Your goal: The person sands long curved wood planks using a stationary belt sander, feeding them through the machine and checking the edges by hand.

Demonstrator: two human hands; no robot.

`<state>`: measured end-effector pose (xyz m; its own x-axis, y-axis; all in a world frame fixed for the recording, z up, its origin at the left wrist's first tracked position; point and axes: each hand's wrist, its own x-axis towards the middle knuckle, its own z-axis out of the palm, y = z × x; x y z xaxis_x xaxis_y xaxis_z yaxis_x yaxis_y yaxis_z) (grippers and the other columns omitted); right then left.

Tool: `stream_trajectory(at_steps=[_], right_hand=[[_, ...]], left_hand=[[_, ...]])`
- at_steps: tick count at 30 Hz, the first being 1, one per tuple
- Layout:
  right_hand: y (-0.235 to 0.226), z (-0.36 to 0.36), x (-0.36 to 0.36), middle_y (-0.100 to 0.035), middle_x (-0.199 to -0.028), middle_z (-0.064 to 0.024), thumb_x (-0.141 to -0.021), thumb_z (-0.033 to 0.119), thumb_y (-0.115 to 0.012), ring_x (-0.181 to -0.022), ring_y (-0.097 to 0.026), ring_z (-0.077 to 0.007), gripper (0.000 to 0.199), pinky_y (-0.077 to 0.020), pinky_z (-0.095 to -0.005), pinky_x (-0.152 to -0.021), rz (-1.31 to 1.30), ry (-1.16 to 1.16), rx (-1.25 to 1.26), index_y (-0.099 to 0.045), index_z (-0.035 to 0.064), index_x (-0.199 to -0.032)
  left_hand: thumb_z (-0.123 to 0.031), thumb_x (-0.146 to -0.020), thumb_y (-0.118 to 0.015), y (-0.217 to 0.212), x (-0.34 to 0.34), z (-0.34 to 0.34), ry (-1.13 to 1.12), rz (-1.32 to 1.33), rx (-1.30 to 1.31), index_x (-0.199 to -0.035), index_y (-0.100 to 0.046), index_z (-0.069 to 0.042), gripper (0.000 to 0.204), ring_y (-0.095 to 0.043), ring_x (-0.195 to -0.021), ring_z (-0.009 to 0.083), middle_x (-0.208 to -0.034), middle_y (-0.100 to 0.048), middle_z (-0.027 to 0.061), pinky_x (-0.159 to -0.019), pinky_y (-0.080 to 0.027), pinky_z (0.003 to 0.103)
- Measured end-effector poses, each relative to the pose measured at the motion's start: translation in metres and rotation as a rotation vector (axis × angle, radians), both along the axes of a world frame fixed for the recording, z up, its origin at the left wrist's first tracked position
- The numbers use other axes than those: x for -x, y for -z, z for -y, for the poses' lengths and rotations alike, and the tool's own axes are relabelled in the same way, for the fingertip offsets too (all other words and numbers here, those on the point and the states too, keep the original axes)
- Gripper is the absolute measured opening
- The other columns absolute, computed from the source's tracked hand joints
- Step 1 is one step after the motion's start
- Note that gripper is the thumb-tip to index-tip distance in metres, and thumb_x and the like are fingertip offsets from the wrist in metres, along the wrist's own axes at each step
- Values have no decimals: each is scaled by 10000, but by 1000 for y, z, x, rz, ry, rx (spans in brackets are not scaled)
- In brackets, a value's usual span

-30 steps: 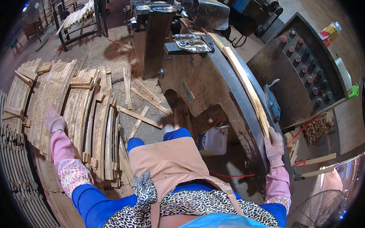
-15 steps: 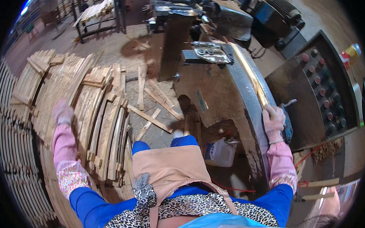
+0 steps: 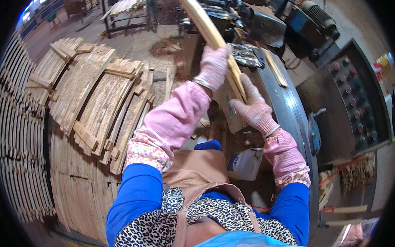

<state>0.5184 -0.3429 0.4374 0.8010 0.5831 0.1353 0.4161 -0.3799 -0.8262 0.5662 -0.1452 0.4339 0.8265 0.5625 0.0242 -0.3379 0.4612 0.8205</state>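
Note:
My left hand [image 3: 214,68], in a pinkish knitted glove, is closed round a long pale wooden strip [image 3: 205,25]. The strip is raised and slants across the machine table, its far end passing out at the top of the picture. My right hand [image 3: 255,107], gloved likewise, is at the strip's near end, thumb and fingers spread on either side of it. A second wooden strip [image 3: 275,70] lies on the metal table [image 3: 288,107], just beyond my right hand. The fingertips of my left hand are partly hidden behind the strip.
Stacked wooden strips [image 3: 85,88] fill the left side, with loose crosspieces on top. The machine head [image 3: 228,18] and a motor [image 3: 320,14] stand at the back. A control panel [image 3: 351,105] with buttons is at right. A plastic jug [image 3: 247,165] sits under the table.
My left hand has come from the stack to the middle and now grips a raised strip. My right hand has left the strip on the table, which lies farther forward, and moved left.

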Motion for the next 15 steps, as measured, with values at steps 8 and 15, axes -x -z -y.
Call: stream_trajectory(at_steps=[8,15], right_hand=[[3,270,108,-561,-1440,-188,-916,146,-690,-1322,-555,-287,663,-420,-390,-1133,232,511,227,-456,36,-1526],[21,287,65,-682,-1141,-185,-879,172,-715,-1052,-627,-373,595,-505,-470,-947,701,664,581,-567,141,-1455]], left_hand=[[-358,-917,-702,47,55,-46,327,-311,-801,-1538,-368,55,817,-513,-1385,314,-1527,-474,269,-1154,-406,382],[-336,-942,-669,174,69,-108,292,-516,-698,-1492,-455,45,703,-498,-1399,327,-1508,-517,228,-1173,-373,379]])
